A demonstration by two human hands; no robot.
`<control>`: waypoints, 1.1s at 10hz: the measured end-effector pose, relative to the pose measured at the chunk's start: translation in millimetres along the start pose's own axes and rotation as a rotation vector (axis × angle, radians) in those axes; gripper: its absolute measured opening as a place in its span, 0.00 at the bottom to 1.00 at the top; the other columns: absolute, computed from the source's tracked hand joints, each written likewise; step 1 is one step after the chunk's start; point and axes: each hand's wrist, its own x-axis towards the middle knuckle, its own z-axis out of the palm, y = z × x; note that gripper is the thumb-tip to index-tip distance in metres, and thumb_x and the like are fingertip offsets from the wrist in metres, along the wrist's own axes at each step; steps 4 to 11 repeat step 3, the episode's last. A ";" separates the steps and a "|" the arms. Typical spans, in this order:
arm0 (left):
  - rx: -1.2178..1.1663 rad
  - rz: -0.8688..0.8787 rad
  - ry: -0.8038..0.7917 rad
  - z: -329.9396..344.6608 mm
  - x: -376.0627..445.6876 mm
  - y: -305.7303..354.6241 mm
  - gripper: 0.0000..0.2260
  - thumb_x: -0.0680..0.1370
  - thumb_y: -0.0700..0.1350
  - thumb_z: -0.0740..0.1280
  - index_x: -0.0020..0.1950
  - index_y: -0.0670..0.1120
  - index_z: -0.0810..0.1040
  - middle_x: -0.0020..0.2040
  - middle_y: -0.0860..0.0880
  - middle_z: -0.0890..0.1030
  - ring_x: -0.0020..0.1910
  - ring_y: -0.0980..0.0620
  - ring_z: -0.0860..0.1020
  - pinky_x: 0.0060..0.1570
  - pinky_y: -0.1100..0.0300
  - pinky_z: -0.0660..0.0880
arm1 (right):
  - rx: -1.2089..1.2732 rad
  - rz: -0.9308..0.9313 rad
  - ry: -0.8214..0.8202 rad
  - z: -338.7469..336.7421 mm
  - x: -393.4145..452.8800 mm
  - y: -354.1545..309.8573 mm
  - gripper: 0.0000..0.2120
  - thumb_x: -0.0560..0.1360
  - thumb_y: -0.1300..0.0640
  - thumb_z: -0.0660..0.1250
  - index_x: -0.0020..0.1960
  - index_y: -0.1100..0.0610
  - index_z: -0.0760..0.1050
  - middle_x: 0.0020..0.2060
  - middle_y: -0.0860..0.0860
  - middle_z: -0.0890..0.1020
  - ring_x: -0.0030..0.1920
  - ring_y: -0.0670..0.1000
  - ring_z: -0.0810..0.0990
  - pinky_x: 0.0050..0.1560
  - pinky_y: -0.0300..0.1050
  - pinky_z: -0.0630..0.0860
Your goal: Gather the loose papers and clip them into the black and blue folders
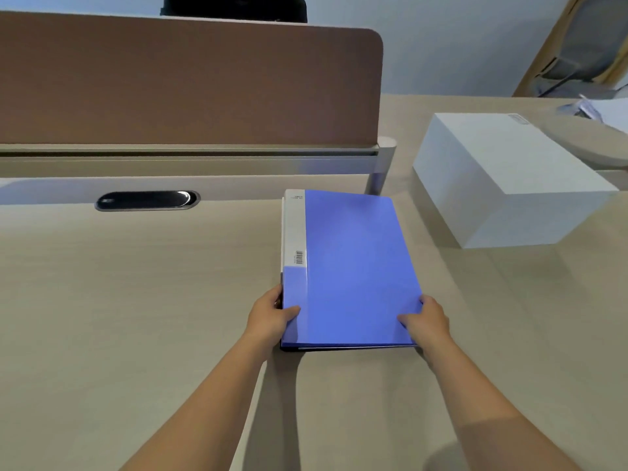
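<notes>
A closed blue folder [353, 263] with a white spine label lies flat on the beige desk [136, 300], right of centre. A dark edge shows under its near and left sides; I cannot tell whether that is the black folder. My left hand [272, 317] grips the folder's near left corner, thumb on the cover. My right hand [426, 319] holds the near right corner, thumb on top and fingers at the edge. A few white sheet edges show along the folder's near side.
A white box [503, 178] stands to the right of the folder. A brown partition screen [187, 86] runs along the desk's back edge, with a black oval cable port [147, 200] in front of it. Crumpled papers [601, 110] lie at the far right.
</notes>
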 end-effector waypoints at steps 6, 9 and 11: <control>0.009 0.019 0.057 18.8 -2.9 8.7 0.20 0.78 0.36 0.61 0.70 0.40 0.67 0.67 0.45 0.74 0.53 0.49 0.76 0.43 0.65 0.75 | 0.011 -0.133 -0.034 -7.3 24.5 10.0 0.21 0.70 0.63 0.65 0.62 0.64 0.70 0.64 0.60 0.74 0.64 0.61 0.72 0.63 0.57 0.71; 0.009 0.019 0.057 18.8 -2.9 8.7 0.20 0.78 0.36 0.61 0.70 0.40 0.67 0.67 0.45 0.74 0.53 0.49 0.76 0.43 0.65 0.75 | 0.011 -0.133 -0.034 -7.3 24.5 10.0 0.21 0.70 0.63 0.65 0.62 0.64 0.70 0.64 0.60 0.74 0.64 0.61 0.72 0.63 0.57 0.71; 0.009 0.019 0.057 18.8 -2.9 8.7 0.20 0.78 0.36 0.61 0.70 0.40 0.67 0.67 0.45 0.74 0.53 0.49 0.76 0.43 0.65 0.75 | 0.011 -0.133 -0.034 -7.3 24.5 10.0 0.21 0.70 0.63 0.65 0.62 0.64 0.70 0.64 0.60 0.74 0.64 0.61 0.72 0.63 0.57 0.71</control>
